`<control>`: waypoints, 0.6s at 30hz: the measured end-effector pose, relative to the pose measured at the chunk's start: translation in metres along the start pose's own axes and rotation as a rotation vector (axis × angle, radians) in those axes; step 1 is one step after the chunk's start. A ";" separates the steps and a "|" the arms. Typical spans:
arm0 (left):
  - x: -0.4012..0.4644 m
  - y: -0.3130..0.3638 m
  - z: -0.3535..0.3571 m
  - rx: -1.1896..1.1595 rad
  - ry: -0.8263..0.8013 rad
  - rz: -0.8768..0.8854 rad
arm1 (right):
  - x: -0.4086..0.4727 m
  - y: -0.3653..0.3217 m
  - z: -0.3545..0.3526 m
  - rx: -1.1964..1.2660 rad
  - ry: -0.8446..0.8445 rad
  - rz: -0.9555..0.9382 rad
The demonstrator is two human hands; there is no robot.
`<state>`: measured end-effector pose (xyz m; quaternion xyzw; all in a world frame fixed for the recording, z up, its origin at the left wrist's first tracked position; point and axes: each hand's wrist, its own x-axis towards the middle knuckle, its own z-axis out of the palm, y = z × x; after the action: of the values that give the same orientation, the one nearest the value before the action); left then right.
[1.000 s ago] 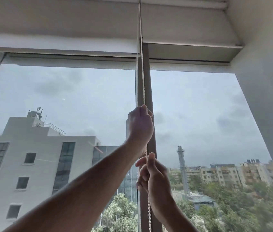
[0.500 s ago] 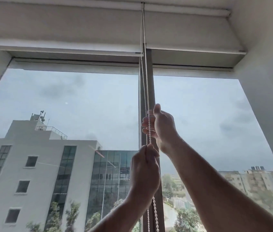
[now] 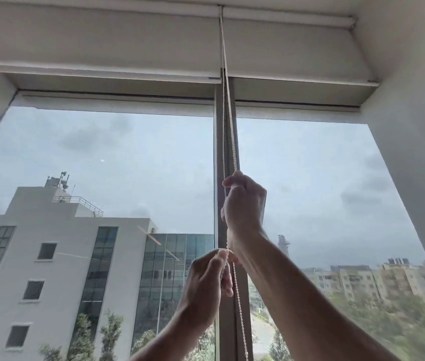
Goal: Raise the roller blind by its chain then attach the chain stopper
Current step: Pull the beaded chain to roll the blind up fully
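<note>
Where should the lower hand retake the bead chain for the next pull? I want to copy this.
Pinch the taut bead chain just above the right hand, coming from the room side. There the strands run straight and bare before the mullion; the left hand is lowest.

Upper-floor room: tall window (image 3: pixel 102 165), roller blind (image 3: pixel 102 37), buildings (image 3: pixel 63 256) outside.

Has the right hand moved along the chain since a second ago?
Yes. The right hand has gone up the chain: it was below the left hand and is now above it, nearer the blind's bottom bar.
</note>
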<state>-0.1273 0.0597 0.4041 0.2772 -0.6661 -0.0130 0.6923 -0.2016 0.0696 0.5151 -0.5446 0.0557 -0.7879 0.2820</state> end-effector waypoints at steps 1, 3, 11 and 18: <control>0.003 -0.004 -0.004 0.036 0.027 -0.024 | -0.003 0.002 -0.002 0.008 -0.003 -0.007; 0.013 -0.007 -0.010 0.094 0.081 -0.105 | -0.006 0.003 -0.005 0.039 -0.003 -0.018; 0.075 0.060 -0.007 -0.064 0.146 -0.107 | -0.036 0.012 -0.016 0.061 -0.045 -0.127; 0.104 0.105 0.017 -0.205 0.083 -0.169 | -0.058 0.050 -0.029 -0.055 -0.052 -0.189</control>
<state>-0.1683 0.1025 0.5406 0.2603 -0.6064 -0.1277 0.7404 -0.1940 0.0507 0.4357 -0.5752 0.0185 -0.7948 0.1926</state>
